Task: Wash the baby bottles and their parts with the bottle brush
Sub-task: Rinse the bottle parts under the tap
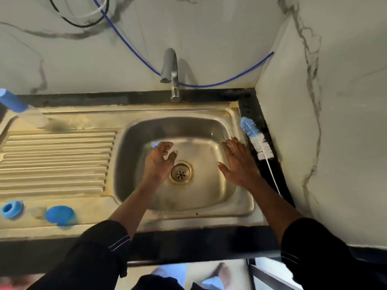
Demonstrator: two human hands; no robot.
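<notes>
A blue-and-white bottle brush (257, 141) with a thin white wire handle lies on the dark counter to the right of the steel sink (134, 143). My right hand (238, 162) hovers over the sink's right side with fingers spread, holding nothing, its fingertips close to the brush. Over the basin just left of the drain (181, 172), my left hand (160, 160) has relaxed fingers and holds nothing. A small blue patch shows behind its fingers. On the drainboard at the left lie a blue ring (11, 208) and a blue cap (60, 214). A baby bottle with a blue top (13, 101) lies at the far left.
The chrome tap (171, 74) stands behind the basin, with no water visible from it. A blue hose (209, 84) and black cable hang on the marble wall. A marble side wall (324, 122) closes off the right. The ribbed drainboard (56, 162) lies to the left.
</notes>
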